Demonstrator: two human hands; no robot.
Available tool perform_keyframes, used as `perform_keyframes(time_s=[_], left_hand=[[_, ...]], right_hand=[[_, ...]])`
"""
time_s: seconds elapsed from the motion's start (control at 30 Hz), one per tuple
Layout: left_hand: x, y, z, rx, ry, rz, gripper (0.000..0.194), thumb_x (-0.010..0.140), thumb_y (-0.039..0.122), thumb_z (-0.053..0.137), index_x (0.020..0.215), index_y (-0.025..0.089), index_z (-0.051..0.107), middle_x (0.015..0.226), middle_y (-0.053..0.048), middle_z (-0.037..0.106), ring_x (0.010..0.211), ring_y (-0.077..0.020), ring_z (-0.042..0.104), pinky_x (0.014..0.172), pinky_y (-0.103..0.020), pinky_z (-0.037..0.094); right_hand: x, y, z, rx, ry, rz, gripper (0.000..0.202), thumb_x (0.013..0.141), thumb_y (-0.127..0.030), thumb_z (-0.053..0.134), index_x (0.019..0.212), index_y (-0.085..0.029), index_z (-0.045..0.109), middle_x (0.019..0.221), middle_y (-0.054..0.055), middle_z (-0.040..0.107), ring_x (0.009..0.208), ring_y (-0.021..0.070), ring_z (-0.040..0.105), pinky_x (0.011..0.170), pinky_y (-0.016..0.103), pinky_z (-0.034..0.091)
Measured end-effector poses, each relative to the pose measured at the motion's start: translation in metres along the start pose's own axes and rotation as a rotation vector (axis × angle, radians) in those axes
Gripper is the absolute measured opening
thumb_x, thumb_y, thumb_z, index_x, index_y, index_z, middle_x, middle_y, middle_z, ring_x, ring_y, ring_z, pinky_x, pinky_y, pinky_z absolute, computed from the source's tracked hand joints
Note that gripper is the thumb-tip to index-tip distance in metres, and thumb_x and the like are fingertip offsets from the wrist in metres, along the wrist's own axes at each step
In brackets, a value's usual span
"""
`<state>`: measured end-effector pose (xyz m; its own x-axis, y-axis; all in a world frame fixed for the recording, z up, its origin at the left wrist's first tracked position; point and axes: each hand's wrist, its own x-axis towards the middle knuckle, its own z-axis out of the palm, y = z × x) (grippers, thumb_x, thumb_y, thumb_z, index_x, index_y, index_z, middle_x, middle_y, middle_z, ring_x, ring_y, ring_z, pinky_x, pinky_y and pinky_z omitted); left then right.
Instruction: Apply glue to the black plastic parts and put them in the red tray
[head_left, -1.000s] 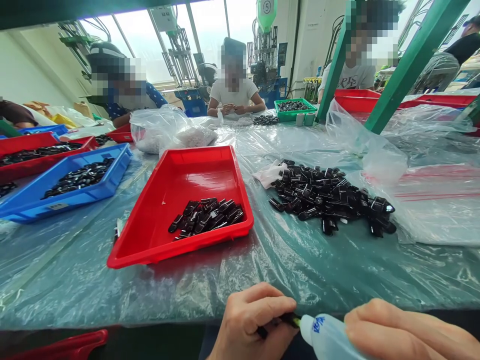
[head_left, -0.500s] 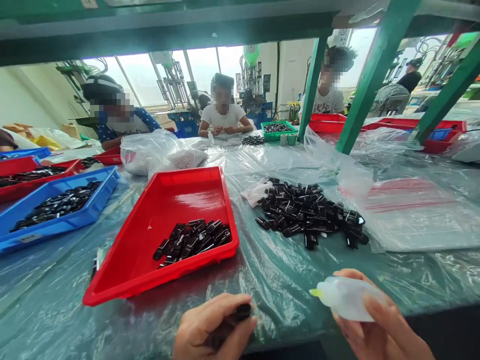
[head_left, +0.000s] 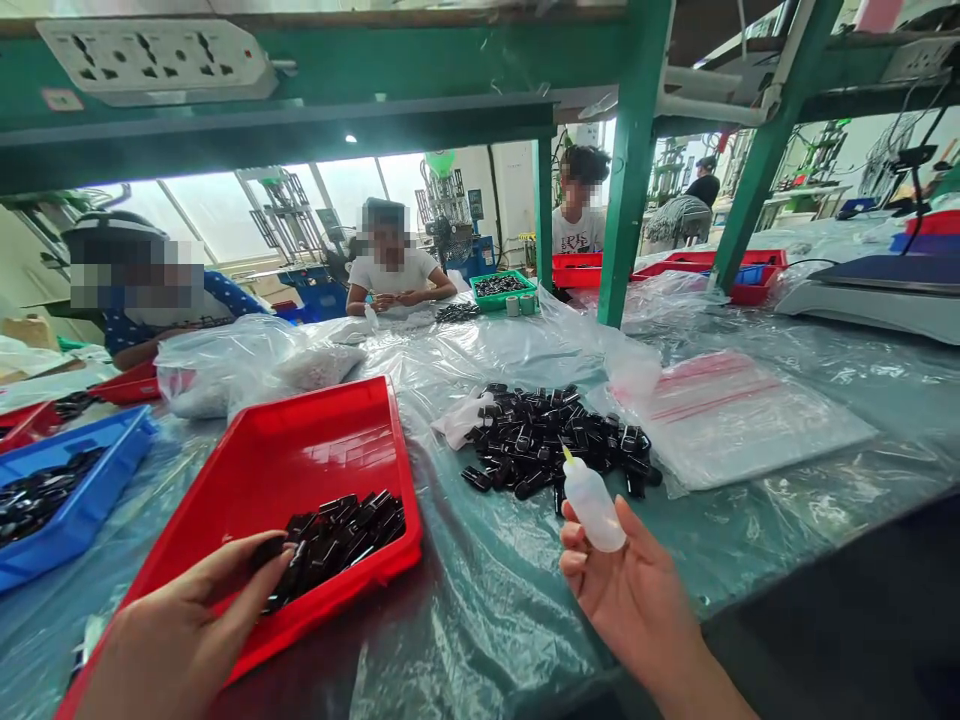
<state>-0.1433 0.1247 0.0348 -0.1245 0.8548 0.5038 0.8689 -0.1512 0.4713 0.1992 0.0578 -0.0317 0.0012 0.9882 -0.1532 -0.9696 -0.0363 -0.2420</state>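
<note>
Over the near side of the red tray (head_left: 352,410), my left hand (head_left: 187,610) pinches a small glossy black part (head_left: 268,549) between thumb and fingers. Several like black parts (head_left: 345,535) lie heaped in the tray just beyond it. My right hand (head_left: 626,585) grips a translucent white squeeze bottle (head_left: 595,508), tilted up with its yellow-green needle tip pointing away from me. Behind the bottle, a larger pile of black parts (head_left: 555,430) rests on the plastic-covered table, with a crumpled whitish piece (head_left: 461,420) at its left edge.
Clear plastic bags (head_left: 750,420) lie right of the pile, and a scale (head_left: 877,290) stands farther right. A blue tray (head_left: 112,510) with black parts is at left. Green posts (head_left: 634,170) rise from the table. Co-workers (head_left: 394,270) sit across it.
My left hand has moved left from the table edge to over the red tray, carrying the black part. The bottle has swung from sideways to pointing up and away. The view has turned right.
</note>
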Motion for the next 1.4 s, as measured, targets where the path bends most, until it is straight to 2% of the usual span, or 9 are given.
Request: perform_keyframes(time_s=[0.13,0.33,0.47,0.63,0.83,0.97,1.13,1.27,1.4], left_hand=[[0.003,0.024,0.003,0.05,-0.276,0.08,0.027,0.067,0.049,0.069,0.081,0.026,0.075,0.075,0.008,0.079,0.073,-0.0223,0.075,0.054,-0.021,0.055],[-0.02,0.086,0.024,0.009,0.022,0.492,0.023,0.086,0.034,0.055,0.081,0.019,0.072,0.079,-0.005,0.077,0.07,-0.0201,0.073,0.066,-0.025,0.057],[-0.032,0.134,0.06,0.202,-0.387,0.633,0.024,0.09,0.007,0.047,0.091,0.015,0.069,0.096,-0.008,0.073,0.084,-0.0171,0.069,0.075,-0.024,0.056],[-0.023,0.168,0.108,0.416,-0.512,0.512,0.016,0.088,0.004,0.056,0.101,0.009,0.065,0.099,-0.011,0.069,0.088,-0.0226,0.067,0.072,-0.036,0.057],[-0.02,0.167,0.119,0.424,-0.591,0.468,0.015,0.092,0.021,0.059,0.104,0.012,0.063,0.105,-0.007,0.066,0.093,-0.0208,0.066,0.077,-0.039,0.056],[-0.04,0.159,0.097,0.27,-0.622,0.489,0.015,0.087,0.003,0.054,0.084,0.01,0.067,0.09,-0.008,0.069,0.086,-0.0212,0.066,0.075,-0.034,0.055],[-0.069,0.137,0.067,0.035,-0.639,0.41,0.014,0.079,0.006,0.062,0.088,0.016,0.066,0.079,-0.001,0.069,0.069,-0.0142,0.066,0.063,-0.02,0.055],[-0.085,0.113,0.054,-0.059,-0.604,0.353,0.035,0.081,0.006,0.057,0.114,0.016,0.064,0.094,-0.007,0.071,0.081,-0.0191,0.068,0.075,-0.028,0.056],[-0.09,0.105,0.039,0.104,-0.685,0.35,0.025,0.08,0.004,0.051,0.088,0.018,0.07,0.083,-0.006,0.07,0.08,-0.0252,0.067,0.069,-0.036,0.055]], right_hand=[[0.0,0.003,-0.003,0.049,-0.002,0.013,0.027,0.093,-0.039,0.056,0.106,-0.015,0.058,0.093,0.003,0.061,0.069,0.0137,0.06,0.059,0.029,0.052],[-0.002,0.003,-0.004,0.061,-0.01,0.026,0.028,0.093,-0.041,0.055,0.102,-0.015,0.058,0.086,0.002,0.06,0.065,0.0126,0.058,0.056,0.028,0.051],[-0.005,0.0,-0.003,0.038,-0.019,0.039,0.028,0.093,-0.042,0.055,0.101,-0.015,0.059,0.085,0.001,0.06,0.065,0.0125,0.058,0.056,0.028,0.051],[-0.005,0.0,-0.009,0.017,-0.032,0.003,0.029,0.093,-0.043,0.055,0.1,-0.015,0.059,0.087,0.002,0.06,0.065,0.0125,0.058,0.056,0.027,0.05],[-0.007,0.002,-0.014,-0.004,-0.019,-0.018,0.032,0.091,-0.046,0.056,0.098,-0.015,0.059,0.084,0.002,0.06,0.063,0.0117,0.057,0.052,0.025,0.048],[-0.011,0.001,-0.007,-0.035,0.006,-0.001,0.032,0.088,-0.045,0.058,0.095,-0.014,0.06,0.081,0.002,0.059,0.061,0.0112,0.055,0.051,0.024,0.047],[-0.015,0.004,-0.001,-0.096,0.034,-0.003,0.038,0.076,-0.046,0.071,0.091,-0.012,0.064,0.073,0.003,0.057,0.058,0.0095,0.049,0.049,0.021,0.043],[-0.02,0.004,0.001,-0.154,0.059,-0.013,0.038,0.069,-0.043,0.077,0.09,-0.014,0.065,0.072,0.002,0.055,0.059,0.0091,0.045,0.051,0.02,0.043],[-0.022,0.001,0.004,-0.223,0.075,-0.005,0.038,0.064,-0.04,0.081,0.088,-0.015,0.066,0.073,0.002,0.054,0.058,0.0088,0.042,0.05,0.02,0.042]])
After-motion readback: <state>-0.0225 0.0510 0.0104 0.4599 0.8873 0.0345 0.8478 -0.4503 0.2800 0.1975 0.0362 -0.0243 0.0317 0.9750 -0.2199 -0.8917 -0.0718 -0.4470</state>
